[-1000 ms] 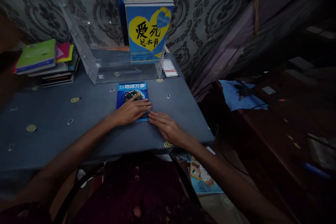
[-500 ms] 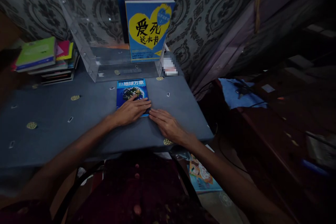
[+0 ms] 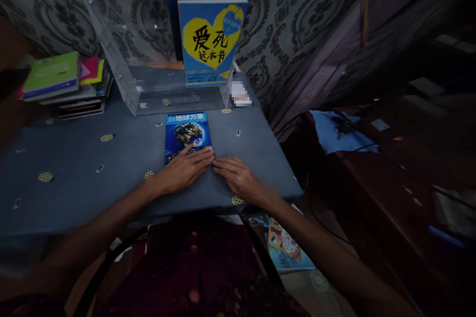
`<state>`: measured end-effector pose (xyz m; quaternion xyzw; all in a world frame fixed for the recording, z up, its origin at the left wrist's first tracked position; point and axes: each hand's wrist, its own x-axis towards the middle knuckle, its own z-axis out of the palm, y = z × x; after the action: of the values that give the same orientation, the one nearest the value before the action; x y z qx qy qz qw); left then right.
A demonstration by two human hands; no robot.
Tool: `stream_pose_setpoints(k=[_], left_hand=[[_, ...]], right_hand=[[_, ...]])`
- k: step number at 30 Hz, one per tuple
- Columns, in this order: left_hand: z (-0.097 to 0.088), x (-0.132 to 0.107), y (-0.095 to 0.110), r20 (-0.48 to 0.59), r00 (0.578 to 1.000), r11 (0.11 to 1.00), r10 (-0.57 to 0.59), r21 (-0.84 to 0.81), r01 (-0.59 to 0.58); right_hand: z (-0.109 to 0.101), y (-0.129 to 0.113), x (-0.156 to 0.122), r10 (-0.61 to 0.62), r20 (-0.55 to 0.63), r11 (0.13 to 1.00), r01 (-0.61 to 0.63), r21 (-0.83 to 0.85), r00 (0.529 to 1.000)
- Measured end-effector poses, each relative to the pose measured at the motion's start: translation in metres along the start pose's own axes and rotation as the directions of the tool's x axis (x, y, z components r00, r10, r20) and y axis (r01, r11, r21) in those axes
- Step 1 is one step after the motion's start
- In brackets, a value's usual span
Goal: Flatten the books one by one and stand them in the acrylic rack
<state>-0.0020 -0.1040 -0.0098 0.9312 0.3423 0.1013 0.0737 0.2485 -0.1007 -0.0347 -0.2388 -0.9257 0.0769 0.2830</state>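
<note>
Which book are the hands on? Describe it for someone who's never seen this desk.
On the grey table, find the clear plastic stand at the back. Just in front of it one thin blue book lies flat, the left hand on its near edge, the right hand beside it. Unlike the upright book with a yellow heart, its cover shows the Earth.

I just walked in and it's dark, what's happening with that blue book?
A person sits at a grey table. The left hand lies flat on the near end of a closed blue Earth book; the right hand rests on the table by its near right corner. Behind it, a clear stand holds an upright yellow-heart book.
</note>
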Motion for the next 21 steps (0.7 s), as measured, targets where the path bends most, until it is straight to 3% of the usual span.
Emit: stream_pose_setpoints(k=[8,16,21], left_hand=[[0.0,-0.008,0.015,0.043,0.998,0.997,-0.054,0.059,0.052],[0.008,-0.029,0.039,-0.029,0.99,0.977,-0.135,0.16,0.138],[0.009,-0.042,0.043,-0.073,0.982,0.966,-0.173,0.183,0.184]], right_hand=[[-0.001,-0.001,-0.001,-0.013,-0.014,1.0,0.014,0.019,1.0],[-0.004,-0.003,0.001,-0.011,0.014,1.0,0.01,0.022,1.0],[-0.003,-0.002,0.001,0.015,0.015,0.999,-0.016,0.05,1.0]])
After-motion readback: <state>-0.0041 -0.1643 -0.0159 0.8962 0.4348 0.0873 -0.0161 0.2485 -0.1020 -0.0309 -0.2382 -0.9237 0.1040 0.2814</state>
